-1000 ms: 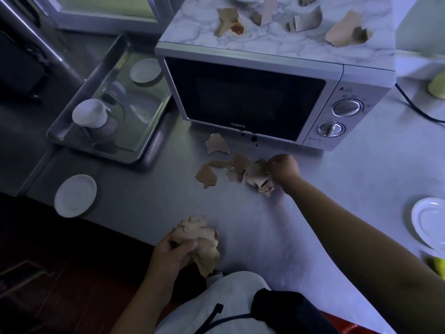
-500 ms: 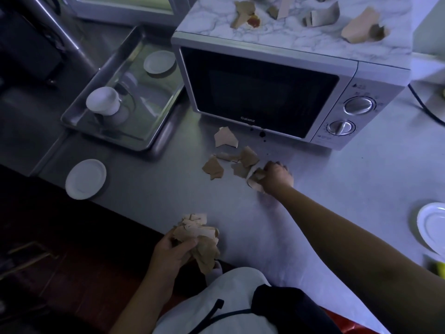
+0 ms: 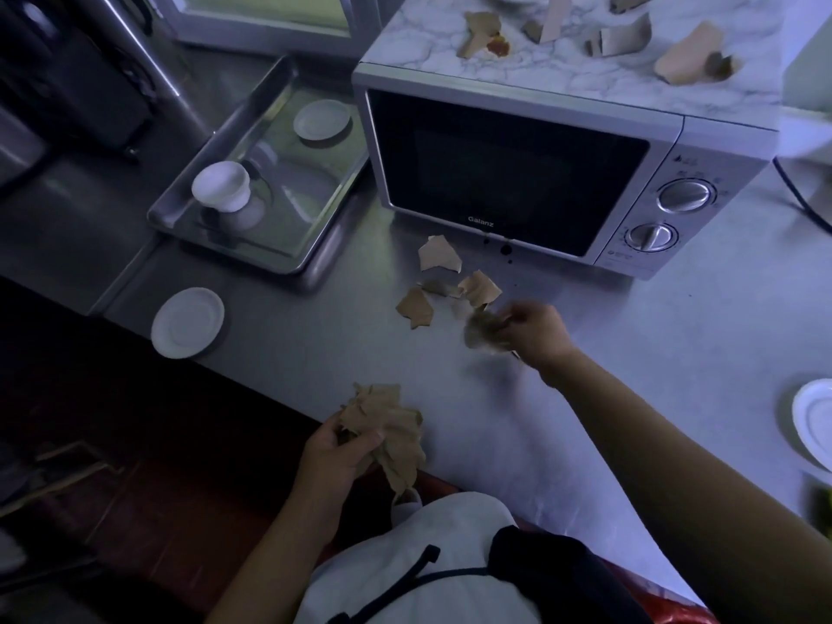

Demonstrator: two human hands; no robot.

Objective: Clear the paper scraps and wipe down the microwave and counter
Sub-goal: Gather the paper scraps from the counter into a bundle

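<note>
- The fingers (image 3: 367, 440) of the left hand (image 3: 333, 452) were curled round a crumpled bunch of brown paper (image 3: 389, 425), held at the near edge of the surface (image 3: 675, 353), just above the person's white top.
- The fingers of the right hand (image 3: 535, 331) were closed on a smaller wad of scraps (image 3: 484, 328). Both were blurred, so whether the wad touched the surface could not be told.
- Just beyond the right hand, three loose scraps (image 3: 416, 306) and a small fragment between them lay on the surface in front of the microwave (image 3: 508, 173), the farthest one close to the door's lower edge.
- A few dark spots showed on the surface by the bottom edge of the microwave door.
- More torn pieces (image 3: 484, 33) lay scattered over the microwave's marbled top, one of them with a reddish stain beside it.
- The microwave door was shut, and two round knobs (image 3: 684, 195) sat one above the other on the panel at its right.
- A dark cord (image 3: 801, 200) ran across the surface to the right of the microwave.
- Left of the microwave stood a steel tray (image 3: 288, 263) with a white cup (image 3: 220, 186) and a small white dish (image 3: 322, 119) in it.
- A white saucer (image 3: 187, 322) lay on the surface near the tray's front corner.
- A white plate (image 3: 815, 421) was cut off by the right edge of the view.
</note>
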